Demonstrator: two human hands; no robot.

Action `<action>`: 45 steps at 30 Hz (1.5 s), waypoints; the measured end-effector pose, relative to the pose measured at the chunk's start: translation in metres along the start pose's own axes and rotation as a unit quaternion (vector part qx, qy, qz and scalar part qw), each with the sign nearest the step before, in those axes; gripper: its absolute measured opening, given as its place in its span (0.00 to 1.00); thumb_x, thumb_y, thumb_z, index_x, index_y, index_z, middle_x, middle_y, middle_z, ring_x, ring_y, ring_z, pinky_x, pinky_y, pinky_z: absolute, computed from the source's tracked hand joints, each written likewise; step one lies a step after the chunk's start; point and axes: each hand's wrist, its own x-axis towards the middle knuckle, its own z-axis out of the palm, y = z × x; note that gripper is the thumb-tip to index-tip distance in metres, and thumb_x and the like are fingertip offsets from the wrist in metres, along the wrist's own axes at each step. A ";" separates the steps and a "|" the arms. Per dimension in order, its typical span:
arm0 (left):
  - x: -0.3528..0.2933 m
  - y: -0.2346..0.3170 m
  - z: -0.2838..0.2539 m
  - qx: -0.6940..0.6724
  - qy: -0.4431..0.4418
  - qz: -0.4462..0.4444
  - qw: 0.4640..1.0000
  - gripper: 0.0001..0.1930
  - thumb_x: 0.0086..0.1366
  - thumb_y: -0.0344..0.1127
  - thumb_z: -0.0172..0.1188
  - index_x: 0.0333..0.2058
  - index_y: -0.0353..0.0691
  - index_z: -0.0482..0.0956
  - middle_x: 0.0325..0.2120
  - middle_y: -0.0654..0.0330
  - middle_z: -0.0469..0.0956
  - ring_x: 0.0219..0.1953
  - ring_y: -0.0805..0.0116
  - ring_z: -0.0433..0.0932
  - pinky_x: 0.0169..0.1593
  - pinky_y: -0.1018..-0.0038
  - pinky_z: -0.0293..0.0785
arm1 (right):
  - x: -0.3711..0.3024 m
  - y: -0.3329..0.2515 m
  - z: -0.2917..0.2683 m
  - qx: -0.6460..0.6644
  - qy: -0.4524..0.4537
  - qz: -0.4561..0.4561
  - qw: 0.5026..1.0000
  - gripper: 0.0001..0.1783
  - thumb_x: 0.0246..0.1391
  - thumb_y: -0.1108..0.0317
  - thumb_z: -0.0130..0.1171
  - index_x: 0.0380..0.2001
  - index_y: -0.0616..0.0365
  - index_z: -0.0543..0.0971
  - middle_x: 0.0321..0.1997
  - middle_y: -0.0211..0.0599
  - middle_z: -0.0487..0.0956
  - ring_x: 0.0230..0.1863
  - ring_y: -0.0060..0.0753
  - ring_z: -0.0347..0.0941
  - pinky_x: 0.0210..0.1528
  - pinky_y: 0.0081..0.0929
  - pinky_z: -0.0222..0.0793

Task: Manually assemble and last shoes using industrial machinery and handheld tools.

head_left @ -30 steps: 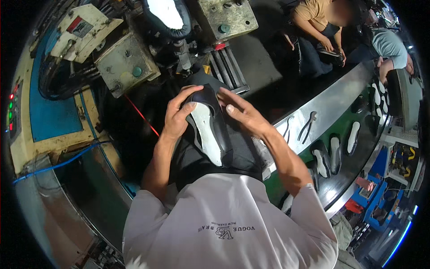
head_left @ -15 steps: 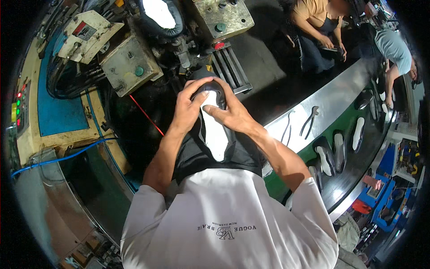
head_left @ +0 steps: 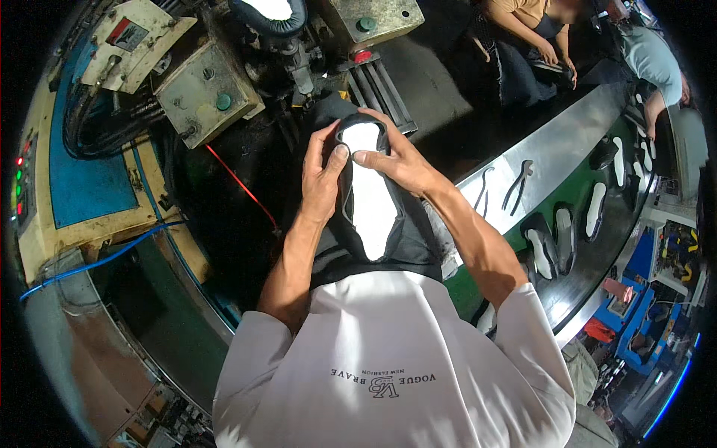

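A black shoe upper with a white insole facing up lies in front of my body, its wide end pointing away from me. My left hand wraps the left side of that far end, with its thumb at the insole's edge. From the right, my right hand grips the same end, its thumb lying across the white insole. Both hands are closed on the piece; the fingertips beneath it are hidden.
Ahead stands a machine bearing another black shoe upper, beside control boxes. Two pliers lie on the metal bench at right. Several shoe uppers stand on the dark belt beyond. Two other people work at far right.
My left thumb has drawn back from the white insole to its edge, baring more of the far end. The piece now sits slightly farther right in view, and my head view has shifted.
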 end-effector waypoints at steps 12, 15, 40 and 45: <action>0.014 -0.010 -0.004 0.019 -0.010 -0.078 0.997 0.29 0.81 0.40 0.57 0.76 0.46 0.67 0.67 0.53 0.74 0.68 0.63 0.72 0.72 0.66 0.69 | 0.013 0.011 0.005 -0.054 0.007 0.092 0.994 0.55 0.64 0.52 0.74 0.83 0.56 0.54 0.71 0.60 0.73 0.71 0.48 0.71 0.72 0.40 0.70; 0.012 -0.008 0.001 0.022 -0.038 -0.114 0.993 0.33 0.79 0.39 0.61 0.77 0.39 0.64 0.68 0.51 0.74 0.68 0.62 0.72 0.72 0.66 0.68 | -0.013 0.033 -0.003 -0.111 0.061 0.031 0.991 0.63 0.63 0.54 0.76 0.86 0.62 0.46 0.78 0.58 0.68 0.76 0.44 0.67 0.77 0.38 0.64; 0.072 -0.053 -0.033 0.284 0.070 0.069 0.954 0.16 0.79 0.37 0.59 0.57 0.37 0.86 0.41 0.45 0.89 0.44 0.62 0.88 0.51 0.64 0.80 | -0.104 0.003 0.031 -0.624 -0.039 -0.104 0.774 0.48 0.51 0.57 0.79 0.76 0.36 0.73 0.86 0.73 0.38 0.69 0.88 0.61 0.67 0.69 0.75; 0.087 -0.057 -0.061 0.290 0.043 0.000 0.956 0.19 0.83 0.38 0.53 0.64 0.35 0.81 0.59 0.48 0.85 0.63 0.58 0.82 0.64 0.63 0.75 | -0.087 -0.011 0.017 -0.590 -0.041 -0.108 0.799 0.47 0.48 0.55 0.78 0.74 0.36 0.76 0.85 0.70 0.43 0.69 0.90 0.62 0.65 0.72 0.76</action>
